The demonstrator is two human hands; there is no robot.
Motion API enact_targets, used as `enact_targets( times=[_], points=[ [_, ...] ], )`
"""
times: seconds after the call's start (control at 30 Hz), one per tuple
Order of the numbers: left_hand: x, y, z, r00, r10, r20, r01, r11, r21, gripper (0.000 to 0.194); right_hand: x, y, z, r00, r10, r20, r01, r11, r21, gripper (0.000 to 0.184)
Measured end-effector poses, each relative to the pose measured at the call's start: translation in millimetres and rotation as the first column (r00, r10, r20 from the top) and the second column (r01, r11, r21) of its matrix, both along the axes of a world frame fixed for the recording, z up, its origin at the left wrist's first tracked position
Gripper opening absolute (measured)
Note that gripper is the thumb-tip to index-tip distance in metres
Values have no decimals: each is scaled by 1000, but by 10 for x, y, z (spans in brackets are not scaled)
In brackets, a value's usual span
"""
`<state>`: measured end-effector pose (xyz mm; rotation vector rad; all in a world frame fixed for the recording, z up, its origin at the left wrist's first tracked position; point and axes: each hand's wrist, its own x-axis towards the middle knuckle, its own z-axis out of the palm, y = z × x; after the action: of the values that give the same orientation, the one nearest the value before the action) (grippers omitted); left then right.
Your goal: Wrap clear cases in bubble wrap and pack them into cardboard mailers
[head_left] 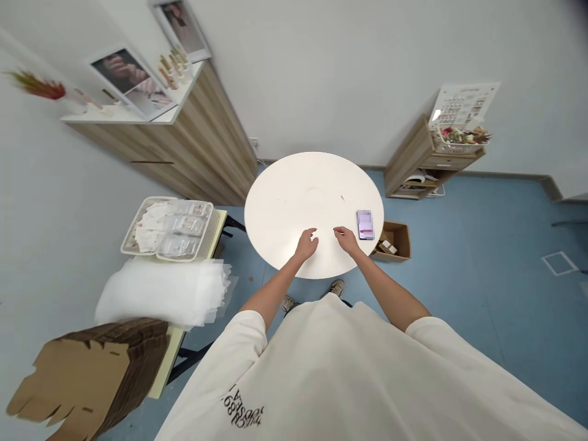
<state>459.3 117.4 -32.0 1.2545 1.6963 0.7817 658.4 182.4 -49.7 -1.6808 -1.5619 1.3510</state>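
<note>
Both hands are over the near part of a round white table (312,184), a short gap between them. My left hand (307,244) has its thumb apart from its fingers, and nothing shows in it. Across the gap, my right hand (345,239) has its fingers loosely bent towards the left one, with no object visible in it. A phone (365,225) with a lit, blurred screen lies on the table just right of my right hand, not touched by it. A small dark mark (342,198) is on the tabletop farther back.
An open cardboard box (397,241) sits on the floor at right. On the left side table are white baskets of packets (186,228), white plastic sheets (165,291) and flattened cardboard boxes (87,367). A wooden cabinet (211,122) and a small shelf unit (408,156) stand behind.
</note>
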Motion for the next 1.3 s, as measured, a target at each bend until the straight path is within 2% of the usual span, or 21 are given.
enact_targets(
  times=[0.2,0.37,0.47,0.6,0.8,1.07,1.17,1.3],
  points=[
    [-1079,-652,29,990,143,-20,-142,990,16,44,-1192,-416,76,987,163,-5,-163,987,2,29],
    [-1891,-1174,61,962,273,-34,-273,962,7,44,-2162,-741,155,946,323,-32,-322,946,30,28],
    [-2270,-1405,80,932,357,-64,-357,934,8,42,-2637,-851,197,908,417,-40,-415,909,44,27],
    [-2619,-1598,47,881,467,-75,-466,884,42,42,-3117,-862,180,859,510,-41,-506,859,76,26],
    [-2916,-1700,16,819,569,-78,-564,822,76,41,-3601,-719,107,791,611,-33,-605,789,105,26],
    [-3221,-1656,102,748,659,-76,-647,751,133,43,-4082,-512,183,714,699,-42,-693,713,105,27],
    [-3348,-1598,193,742,664,-89,-649,745,152,42,-4234,-467,199,705,709,-35,-704,704,94,27],
    [-3613,-1455,313,762,639,-100,-617,765,186,42,-4462,-396,228,705,709,-18,-706,704,79,28]
  ],
)
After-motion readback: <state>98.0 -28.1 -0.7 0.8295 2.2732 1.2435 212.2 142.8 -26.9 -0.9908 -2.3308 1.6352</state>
